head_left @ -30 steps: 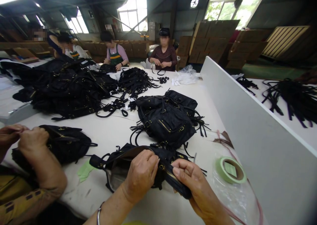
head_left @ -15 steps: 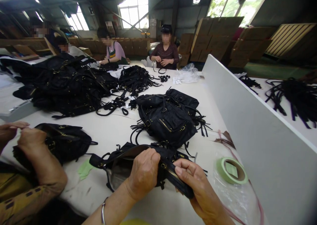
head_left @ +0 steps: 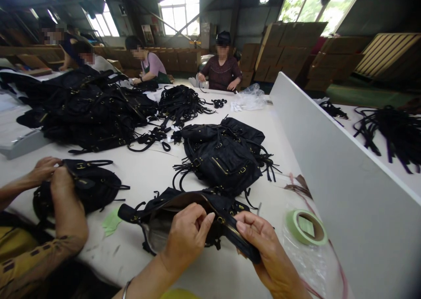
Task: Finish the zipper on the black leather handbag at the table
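Observation:
A black bag (head_left: pixel 164 211) with a gold zipper lies open-mouthed on the white table (head_left: pixel 148 172) in front of me. My left hand (head_left: pixel 187 240) is closed on the bag's upper edge beside the zipper. My right hand (head_left: pixel 263 250) grips the zippered strip of the same bag from the right, thumb on top. The two hands are a few centimetres apart along the zipper.
A co-worker's hands (head_left: pixel 54 180) at my left work on another black bag (head_left: pixel 88 187). More black bags (head_left: pixel 223 154) and a large pile (head_left: pixel 88 110) lie further back with straps (head_left: pixel 180 104). A green tape roll (head_left: pixel 307 226) sits right, beside a white divider board (head_left: pixel 329 158). Other people sit at the far end.
My left hand has shifted slightly and loosened its fingers on the bag edge. The co-worker's hands moved right and down onto their bag. The view tilted up a little.

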`<action>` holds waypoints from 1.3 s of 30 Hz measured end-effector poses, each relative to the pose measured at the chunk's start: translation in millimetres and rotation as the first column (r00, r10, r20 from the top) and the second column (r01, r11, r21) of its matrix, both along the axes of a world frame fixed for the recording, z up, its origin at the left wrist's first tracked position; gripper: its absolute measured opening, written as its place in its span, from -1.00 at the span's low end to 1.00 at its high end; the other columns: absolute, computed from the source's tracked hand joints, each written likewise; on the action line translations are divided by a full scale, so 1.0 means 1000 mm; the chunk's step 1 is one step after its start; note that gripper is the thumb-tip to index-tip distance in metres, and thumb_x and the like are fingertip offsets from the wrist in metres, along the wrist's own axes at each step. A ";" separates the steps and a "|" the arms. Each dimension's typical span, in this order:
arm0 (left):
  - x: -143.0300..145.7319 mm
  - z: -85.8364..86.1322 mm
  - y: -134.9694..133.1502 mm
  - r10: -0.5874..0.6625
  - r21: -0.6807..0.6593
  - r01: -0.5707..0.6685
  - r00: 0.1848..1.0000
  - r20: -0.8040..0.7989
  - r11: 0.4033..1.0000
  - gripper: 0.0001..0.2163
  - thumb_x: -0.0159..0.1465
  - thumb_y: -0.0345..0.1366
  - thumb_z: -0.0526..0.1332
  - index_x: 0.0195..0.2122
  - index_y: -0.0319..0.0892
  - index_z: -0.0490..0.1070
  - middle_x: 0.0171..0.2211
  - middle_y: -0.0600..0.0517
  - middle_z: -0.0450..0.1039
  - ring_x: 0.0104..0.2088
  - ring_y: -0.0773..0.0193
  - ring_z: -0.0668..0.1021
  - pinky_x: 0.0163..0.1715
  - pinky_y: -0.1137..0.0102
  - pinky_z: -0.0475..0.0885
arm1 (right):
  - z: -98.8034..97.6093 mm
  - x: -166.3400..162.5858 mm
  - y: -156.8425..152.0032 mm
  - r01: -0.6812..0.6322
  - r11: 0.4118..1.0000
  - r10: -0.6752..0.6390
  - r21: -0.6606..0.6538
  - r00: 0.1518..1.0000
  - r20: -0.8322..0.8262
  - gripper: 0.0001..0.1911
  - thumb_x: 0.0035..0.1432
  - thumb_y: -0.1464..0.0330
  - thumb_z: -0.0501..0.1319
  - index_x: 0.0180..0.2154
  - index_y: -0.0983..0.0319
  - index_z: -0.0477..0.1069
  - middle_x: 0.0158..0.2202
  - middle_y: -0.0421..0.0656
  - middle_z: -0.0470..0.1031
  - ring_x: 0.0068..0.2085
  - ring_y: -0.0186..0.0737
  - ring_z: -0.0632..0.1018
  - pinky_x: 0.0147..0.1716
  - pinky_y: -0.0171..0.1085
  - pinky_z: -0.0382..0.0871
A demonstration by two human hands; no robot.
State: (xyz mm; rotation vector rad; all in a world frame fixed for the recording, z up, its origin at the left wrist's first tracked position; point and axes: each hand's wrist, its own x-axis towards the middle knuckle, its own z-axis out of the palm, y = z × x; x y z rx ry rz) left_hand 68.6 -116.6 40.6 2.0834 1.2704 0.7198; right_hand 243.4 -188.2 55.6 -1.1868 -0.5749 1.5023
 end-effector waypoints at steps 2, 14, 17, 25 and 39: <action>0.004 0.003 0.000 0.080 -0.324 -0.069 0.997 0.020 0.943 -0.64 0.31 0.01 0.08 -0.45 -0.16 0.40 -0.54 0.08 0.41 -0.50 0.33 0.42 -0.42 0.41 0.25 | -0.002 0.000 -0.001 -0.013 1.000 0.013 -0.011 1.000 0.004 -0.58 -0.04 0.08 0.42 -0.40 0.30 0.42 -0.59 -0.26 0.32 -0.58 -0.45 0.30 -0.61 -0.47 0.20; 0.030 0.000 0.008 0.277 -0.660 -0.028 0.920 0.276 0.751 -0.79 0.13 -0.14 0.13 -0.44 -0.19 0.38 -0.47 0.02 0.46 -0.42 0.26 0.47 -0.34 0.37 0.36 | -0.010 0.030 -0.007 -0.130 0.991 0.118 0.004 0.910 0.398 -0.67 0.09 0.10 0.30 -0.30 0.25 0.45 -0.50 -0.20 0.41 -0.47 -0.32 0.40 -0.48 -0.35 0.27; 0.034 -0.001 0.003 0.295 -0.673 -0.021 0.908 0.296 0.739 -0.81 0.12 -0.18 0.13 -0.43 -0.19 0.40 -0.45 0.02 0.46 -0.39 0.26 0.47 -0.30 0.37 0.36 | -0.002 0.040 -0.001 -0.194 0.956 -0.041 0.220 0.654 0.755 -0.85 0.16 0.31 0.21 -0.23 0.19 0.48 -0.28 -0.12 0.50 -0.22 -0.17 0.48 -0.19 -0.20 0.35; 0.040 -0.014 -0.006 0.347 -0.698 0.065 0.832 0.432 0.713 -0.79 0.16 -0.19 0.18 -0.31 -0.22 0.45 -0.36 -0.01 0.51 -0.31 0.24 0.50 -0.22 0.37 0.39 | -0.018 0.014 0.013 -0.439 0.821 -0.258 0.365 0.286 0.923 -0.85 0.28 0.50 0.10 -0.23 0.21 0.42 -0.31 -0.16 0.49 -0.26 -0.20 0.45 -0.24 -0.20 0.29; 0.041 -0.024 -0.012 0.330 -0.696 0.023 0.869 0.369 0.718 -0.81 0.14 -0.19 0.20 -0.38 -0.21 0.47 -0.41 0.00 0.53 -0.33 0.21 0.54 -0.25 0.36 0.43 | -0.034 -0.002 0.014 -0.561 0.788 -0.440 0.253 -0.227 0.869 -0.76 0.29 0.54 0.03 -0.43 0.23 0.28 -0.48 -0.12 0.31 -0.38 -0.14 0.34 -0.31 -0.13 0.19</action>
